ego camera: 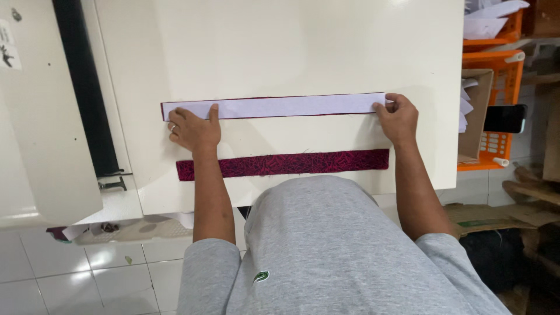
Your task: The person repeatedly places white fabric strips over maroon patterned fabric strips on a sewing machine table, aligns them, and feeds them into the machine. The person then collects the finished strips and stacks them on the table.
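The left hand [194, 129] lies flat on the left end of a white strip [274, 107], fingers pressed together and thumb stretched out along it. The right hand [398, 119] pinches the strip's right end between thumb and fingers. The strip lies across the middle of the table [303, 46], over dark red cloth, and a red patterned strip [286, 163] lies parallel near the front edge.

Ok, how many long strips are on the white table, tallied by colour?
White strip, both hands pressing its ends, dark red edge showing beneath: 1
Dark red patterned strip, untouched: 1
Total: 2
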